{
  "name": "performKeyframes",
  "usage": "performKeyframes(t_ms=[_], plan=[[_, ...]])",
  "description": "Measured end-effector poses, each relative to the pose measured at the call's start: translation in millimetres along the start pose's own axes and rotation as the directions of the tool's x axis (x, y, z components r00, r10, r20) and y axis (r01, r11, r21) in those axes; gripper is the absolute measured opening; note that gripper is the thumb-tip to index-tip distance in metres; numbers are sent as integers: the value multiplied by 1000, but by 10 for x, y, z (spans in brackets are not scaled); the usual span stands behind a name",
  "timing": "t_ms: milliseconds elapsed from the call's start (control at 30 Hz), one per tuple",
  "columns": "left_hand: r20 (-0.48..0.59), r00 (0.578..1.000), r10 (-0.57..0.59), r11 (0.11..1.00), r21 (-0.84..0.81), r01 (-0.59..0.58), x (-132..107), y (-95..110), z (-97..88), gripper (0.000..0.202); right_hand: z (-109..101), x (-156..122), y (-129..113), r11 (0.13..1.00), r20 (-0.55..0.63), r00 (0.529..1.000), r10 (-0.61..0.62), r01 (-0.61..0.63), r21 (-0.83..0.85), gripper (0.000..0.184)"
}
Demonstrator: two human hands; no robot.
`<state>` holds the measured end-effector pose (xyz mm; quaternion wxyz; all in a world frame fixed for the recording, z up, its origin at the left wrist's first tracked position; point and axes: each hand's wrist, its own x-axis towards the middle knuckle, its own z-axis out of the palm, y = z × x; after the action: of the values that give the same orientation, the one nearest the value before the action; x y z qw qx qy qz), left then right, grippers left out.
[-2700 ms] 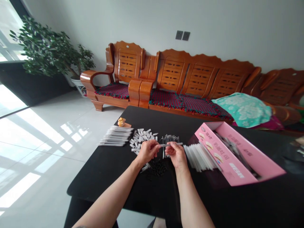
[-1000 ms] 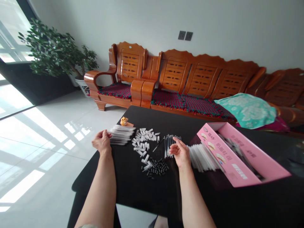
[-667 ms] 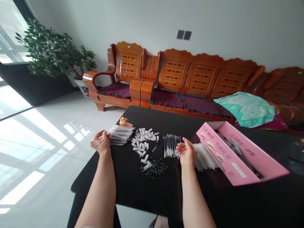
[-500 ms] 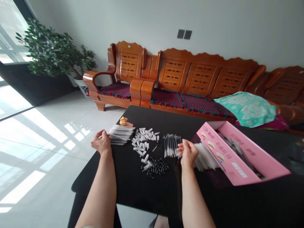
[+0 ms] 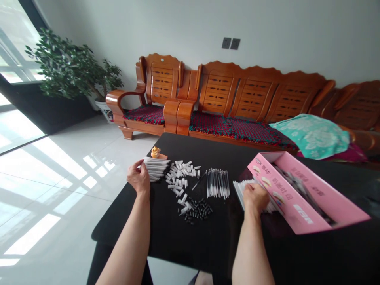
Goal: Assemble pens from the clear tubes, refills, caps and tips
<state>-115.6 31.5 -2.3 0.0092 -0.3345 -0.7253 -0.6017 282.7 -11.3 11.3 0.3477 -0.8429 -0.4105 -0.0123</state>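
Note:
My left hand (image 5: 139, 178) is at the left ends of a row of white pen barrels with dark tips (image 5: 156, 168). Its fingers are bent together; whatever they grip is hidden. Over a pile of plain white tubes (image 5: 240, 190), against the pink box, my right hand (image 5: 255, 196) is closed, its fingertips hard to see. Between the hands lie scattered white caps (image 5: 181, 170), a heap of small black plugs (image 5: 200, 209) and a row of pen refills (image 5: 218, 183). One refill (image 5: 198, 182) lies apart, slanted, left of that row.
The pink box (image 5: 292, 202) stands open on the right of the black table (image 5: 178, 245), with dark and clear items inside. A small yellow figurine (image 5: 155, 152) sits at the far left edge. A wooden sofa (image 5: 219, 91) is behind the table.
My right hand has moved right from the refills to the white tubes, and its fingers have closed. My left hand has shifted slightly right, closer against the row of barrels.

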Motion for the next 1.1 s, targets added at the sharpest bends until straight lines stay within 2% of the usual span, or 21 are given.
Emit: performKeyframes(t_ms=[100,167,233,300,367,467,533,600,667,733,833,900,1000,1100], plan=[[98,988,118,992,-48,-114,-142,130,69,27,-61,0,-22,979,164,986,44,-10,-203,22],[183,965,188,980,-97,-173,-258,216,122,26,-38,-25,-57,967,284,957,54,21,-253,18],[278,931,238,969,-136,-207,-381,296,166,24,18,-50,-77,963,337,939,65,30,-268,14],[387,879,280,958,-174,-229,-498,368,191,22,81,-66,-78,973,329,943,55,24,-231,9],[498,807,318,947,-209,-244,-599,431,202,21,131,-77,-75,991,269,963,16,20,-131,9],[630,687,363,932,-236,-276,-718,506,211,19,173,-106,-113,988,119,991,-55,36,153,9],[701,597,390,917,-238,-319,-785,544,222,17,200,-147,-180,900,90,994,-58,13,435,10],[770,492,405,895,-224,-387,-853,574,235,15,239,-205,-265,711,187,981,-42,-102,696,17],[827,400,395,861,-181,-474,-927,599,246,12,286,-269,-348,518,299,954,-25,-243,820,21],[868,342,361,818,-118,-563,-1002,621,256,12,328,-325,-413,385,372,928,-31,-333,861,25],[902,302,309,751,-36,-660,-1104,652,272,16,363,-382,-469,285,412,910,-51,-382,879,30],[909,296,294,719,-6,-695,-1156,672,282,19,375,-404,-483,243,415,907,-71,-387,889,30],[905,323,277,714,32,-700,-1188,695,286,20,394,-417,-485,178,419,902,-103,-397,900,30],[887,385,255,745,74,-663,-1135,693,274,17,416,-410,-470,133,438,894,-98,-424,896,35]])
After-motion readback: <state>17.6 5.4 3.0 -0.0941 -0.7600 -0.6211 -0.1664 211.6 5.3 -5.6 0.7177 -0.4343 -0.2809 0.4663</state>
